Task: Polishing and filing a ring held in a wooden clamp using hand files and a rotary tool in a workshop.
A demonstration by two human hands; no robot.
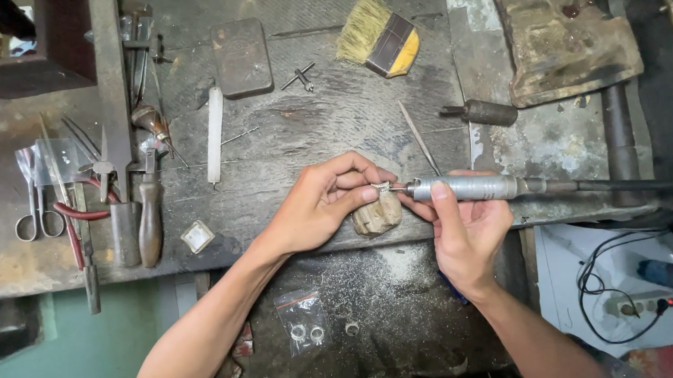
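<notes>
A worn, scratched tabletop (312, 130) carries everything. At its near edge sits a small wooden peg (377, 214) used as a rest. The right hand (465, 229) grips a metal rotary tool (471, 188) like a pen for control. The left hand (318, 204) pinches a tiny silver ring (382, 187) against the peg, steadying it where the tool's tip touches it.

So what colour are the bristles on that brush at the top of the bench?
Pale straw-yellow bristles on the brush, clearest in the head view.
</notes>
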